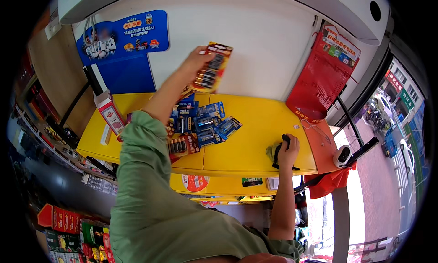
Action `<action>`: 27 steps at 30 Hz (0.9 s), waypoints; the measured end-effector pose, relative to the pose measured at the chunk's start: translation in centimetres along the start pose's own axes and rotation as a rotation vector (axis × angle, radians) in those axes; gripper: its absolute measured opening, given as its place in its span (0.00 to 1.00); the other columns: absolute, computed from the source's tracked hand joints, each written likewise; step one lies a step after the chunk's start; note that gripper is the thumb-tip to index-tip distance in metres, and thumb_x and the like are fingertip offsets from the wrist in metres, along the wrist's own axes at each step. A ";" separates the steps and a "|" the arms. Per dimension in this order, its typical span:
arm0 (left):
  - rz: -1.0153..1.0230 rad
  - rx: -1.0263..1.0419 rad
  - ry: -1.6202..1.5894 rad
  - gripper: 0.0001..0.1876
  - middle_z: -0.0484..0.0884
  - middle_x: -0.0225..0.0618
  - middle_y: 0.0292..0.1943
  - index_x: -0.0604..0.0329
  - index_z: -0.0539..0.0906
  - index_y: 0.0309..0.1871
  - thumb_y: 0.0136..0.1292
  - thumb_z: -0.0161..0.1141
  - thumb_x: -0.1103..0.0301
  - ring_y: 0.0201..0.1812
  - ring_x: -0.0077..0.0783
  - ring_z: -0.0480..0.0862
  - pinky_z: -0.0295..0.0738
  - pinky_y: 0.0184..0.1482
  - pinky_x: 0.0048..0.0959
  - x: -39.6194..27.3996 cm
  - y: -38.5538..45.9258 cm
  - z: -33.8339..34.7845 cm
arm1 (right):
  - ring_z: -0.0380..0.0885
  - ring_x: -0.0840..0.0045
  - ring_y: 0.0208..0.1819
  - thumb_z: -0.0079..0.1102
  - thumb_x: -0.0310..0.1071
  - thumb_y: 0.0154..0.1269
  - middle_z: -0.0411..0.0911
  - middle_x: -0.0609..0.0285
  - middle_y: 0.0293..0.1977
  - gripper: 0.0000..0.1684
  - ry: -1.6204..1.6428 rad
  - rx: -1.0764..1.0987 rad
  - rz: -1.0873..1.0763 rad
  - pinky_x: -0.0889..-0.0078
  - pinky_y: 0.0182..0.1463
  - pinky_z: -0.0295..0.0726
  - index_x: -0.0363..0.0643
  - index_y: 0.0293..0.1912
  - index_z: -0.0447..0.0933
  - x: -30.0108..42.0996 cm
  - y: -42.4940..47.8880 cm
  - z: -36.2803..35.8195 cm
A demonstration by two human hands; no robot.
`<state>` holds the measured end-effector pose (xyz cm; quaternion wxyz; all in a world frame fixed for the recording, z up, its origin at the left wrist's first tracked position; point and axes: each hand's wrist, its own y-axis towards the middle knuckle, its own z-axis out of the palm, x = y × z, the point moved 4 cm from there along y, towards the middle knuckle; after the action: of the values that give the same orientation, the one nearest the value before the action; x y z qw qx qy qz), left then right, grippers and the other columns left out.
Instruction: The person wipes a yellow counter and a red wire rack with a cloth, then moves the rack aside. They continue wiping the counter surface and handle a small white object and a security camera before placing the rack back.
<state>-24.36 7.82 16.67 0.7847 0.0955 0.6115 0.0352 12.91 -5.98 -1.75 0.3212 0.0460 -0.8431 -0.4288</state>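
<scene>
My left hand (197, 62), raised above the far side of the yellow counter, grips a red and gold blister pack of batteries (214, 68) by its edge. Below that arm lies a loose heap of blue battery packs (205, 123). A red battery pack (183, 145) lies at the near side of the heap, partly behind my sleeve. Toward the counter's right end, my right hand (289, 152) has its fingers curled around a small black and yellow-green object (275, 152). The hand covers part of it, and its kind is unclear.
The yellow counter (246, 133) stands against a white wall. A white and red carton (111, 112) is at its left. On the right are a red pegboard display rack (320, 78), loose white cables (316, 128) and a white camera (342, 156). Shelves (58, 146) run along the left.
</scene>
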 end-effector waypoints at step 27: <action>0.516 0.318 1.382 0.23 0.76 0.43 0.55 0.57 0.74 0.61 0.63 0.60 0.65 0.57 0.45 0.75 0.71 0.59 0.37 -0.6 -1.9 4.0 | 0.74 0.60 0.48 0.62 0.35 0.54 0.76 0.56 0.40 0.14 -0.135 -0.052 0.161 0.57 0.53 0.66 0.43 0.41 0.77 -0.3 -0.3 -0.2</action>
<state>-20.72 5.44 17.83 0.1660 0.3041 0.9204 0.1812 13.25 -6.22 -2.05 0.2982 -0.0592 -0.8524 -0.4253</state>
